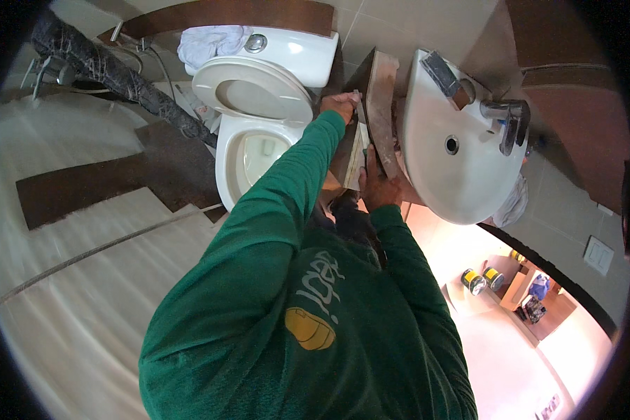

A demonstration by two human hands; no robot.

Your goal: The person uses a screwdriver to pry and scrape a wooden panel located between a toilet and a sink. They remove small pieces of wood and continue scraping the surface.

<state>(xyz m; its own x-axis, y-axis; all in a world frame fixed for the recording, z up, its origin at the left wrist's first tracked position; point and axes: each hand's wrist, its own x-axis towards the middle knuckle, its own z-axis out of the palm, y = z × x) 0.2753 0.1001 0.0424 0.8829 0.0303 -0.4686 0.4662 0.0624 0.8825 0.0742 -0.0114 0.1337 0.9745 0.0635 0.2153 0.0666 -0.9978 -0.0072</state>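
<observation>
Between the toilet and the washbasin stands a narrow wooden cabinet [383,91] with brown panels and a pale, worn edge. My left hand [339,105] is closed at its upper left side, fingers pinched around something small and whitish that I cannot make out. Lower down, my right hand [380,189] rests against the cabinet, index finger stretched along a brown panel and thumb apart from it, beside a pale strip [357,157]. Both forearms are in green sleeves. The cabinet's inside is mostly hidden.
At left, the white toilet [224,164] has its seat raised, with a cloth [210,45] on the tank. A dark wrapped pole [119,80] slants nearby. The white washbasin [441,175] at right holds a sanding block [444,77] on its rim. Several cans [473,281] stand beyond the doorway.
</observation>
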